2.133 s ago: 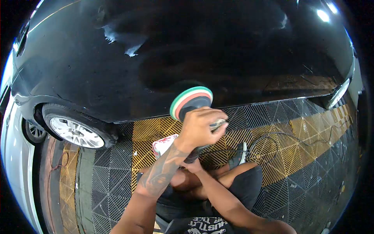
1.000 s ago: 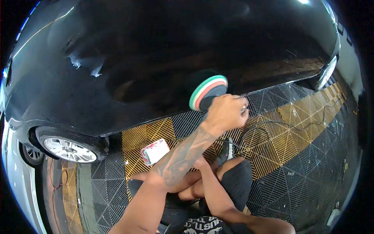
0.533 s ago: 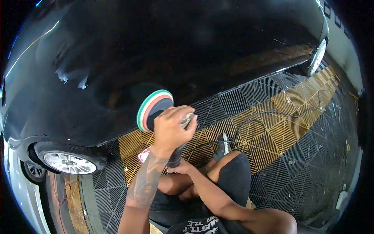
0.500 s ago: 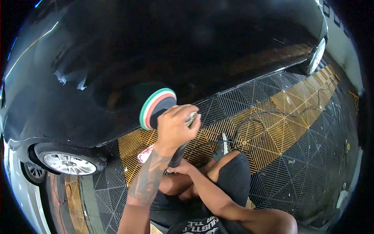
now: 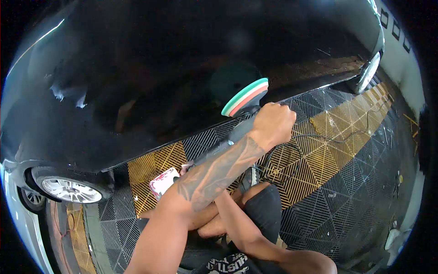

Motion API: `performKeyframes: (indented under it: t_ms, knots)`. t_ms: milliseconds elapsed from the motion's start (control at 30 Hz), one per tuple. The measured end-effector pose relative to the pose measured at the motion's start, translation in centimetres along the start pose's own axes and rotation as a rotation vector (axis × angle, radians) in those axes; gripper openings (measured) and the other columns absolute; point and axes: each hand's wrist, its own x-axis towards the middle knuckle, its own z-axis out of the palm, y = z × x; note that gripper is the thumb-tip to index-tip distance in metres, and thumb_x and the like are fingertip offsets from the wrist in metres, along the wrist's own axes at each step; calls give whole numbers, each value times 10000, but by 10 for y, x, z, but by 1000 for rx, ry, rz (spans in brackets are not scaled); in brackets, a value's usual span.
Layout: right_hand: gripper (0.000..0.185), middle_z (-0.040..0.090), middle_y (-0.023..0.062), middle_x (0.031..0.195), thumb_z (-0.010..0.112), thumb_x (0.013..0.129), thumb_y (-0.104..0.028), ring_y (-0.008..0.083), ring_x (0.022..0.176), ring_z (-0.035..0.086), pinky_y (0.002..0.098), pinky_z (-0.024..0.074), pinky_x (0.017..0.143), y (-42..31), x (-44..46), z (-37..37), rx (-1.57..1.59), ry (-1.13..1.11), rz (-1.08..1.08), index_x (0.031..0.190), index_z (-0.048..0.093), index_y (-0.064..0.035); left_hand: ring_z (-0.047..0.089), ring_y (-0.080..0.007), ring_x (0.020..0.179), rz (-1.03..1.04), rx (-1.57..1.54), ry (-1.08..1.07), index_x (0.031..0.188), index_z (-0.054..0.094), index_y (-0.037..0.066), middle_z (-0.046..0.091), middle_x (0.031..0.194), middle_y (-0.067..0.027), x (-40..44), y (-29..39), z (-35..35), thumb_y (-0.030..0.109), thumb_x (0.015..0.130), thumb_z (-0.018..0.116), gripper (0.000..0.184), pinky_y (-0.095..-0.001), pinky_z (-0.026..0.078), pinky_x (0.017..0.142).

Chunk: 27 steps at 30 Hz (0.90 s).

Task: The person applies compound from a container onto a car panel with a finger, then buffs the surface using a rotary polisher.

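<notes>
A car polisher [image 5: 235, 130] lies slantwise under my tattooed left forearm. My left hand [image 5: 275, 122] is closed at the head end of it, with the fingers turned away from view. The round pad [image 5: 246, 97], banded green, white and orange, faces the dark lower side of the car [image 5: 150, 82] and is tilted; contact with the paint I cannot make out. At the rear end of the polisher is my right hand [image 5: 185, 169], mostly hidden behind the left forearm, with a few fingertips showing around the body. My arms cross.
A white container with red print [image 5: 163, 182] is on the black and yellow grid floor [image 5: 328, 150]. A black cable [image 5: 299, 157] loops across the tiles to the right. The car's wheels [image 5: 70, 189] bound the panel, and a wall [image 5: 401, 68] rises at far right.
Both hands have swung the polisher: its pad moved right and up along the car and turned more edge-on. The rear end and my right hand shifted left and up.
</notes>
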Motion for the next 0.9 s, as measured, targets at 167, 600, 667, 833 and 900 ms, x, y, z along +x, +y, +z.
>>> performKeyframes:
  t_ms: [167, 600, 667, 833, 900]
  knots:
    - [437, 709, 39, 1084, 856, 740, -138, 175, 965, 663, 338, 545, 860, -18, -2, -5, -35, 76, -14, 1135, 686, -57, 713, -318, 806, -44, 45, -42, 821, 717, 31, 730, 825, -155, -52, -13, -29, 147, 773, 652, 141, -417, 575, 786]
    - [434, 709, 42, 1083, 853, 742, -145, 177, 965, 664, 345, 546, 864, -32, 12, -28, -102, 171, -74, 1133, 687, -53, 711, -302, 773, -53, 44, 27, 798, 705, 43, 730, 816, -128, -54, -15, -25, 183, 797, 632, 158, -414, 578, 744]
    - [434, 709, 43, 1083, 853, 743, -146, 177, 965, 664, 346, 546, 865, -41, 17, -19, -125, 147, -81, 1133, 687, -53, 713, -315, 823, -20, -32, 64, 820, 704, 38, 731, 834, -135, -35, -14, -25, 183, 807, 651, 155, -428, 573, 778]
    - [433, 708, 44, 1082, 852, 744, -149, 178, 965, 664, 349, 546, 867, -50, 34, 3, -196, 53, -106, 1132, 688, -51, 712, -291, 815, -15, -157, 391, 848, 714, 60, 732, 845, -102, -53, -24, -65, 184, 792, 702, 137, -417, 570, 757]
    - [432, 708, 45, 1082, 852, 744, -150, 178, 966, 664, 350, 547, 867, -50, 43, 12, -223, 0, -125, 1131, 688, -50, 715, -286, 812, -13, -203, 490, 857, 719, 66, 737, 858, -93, -80, -35, -84, 181, 781, 732, 139, -408, 574, 750]
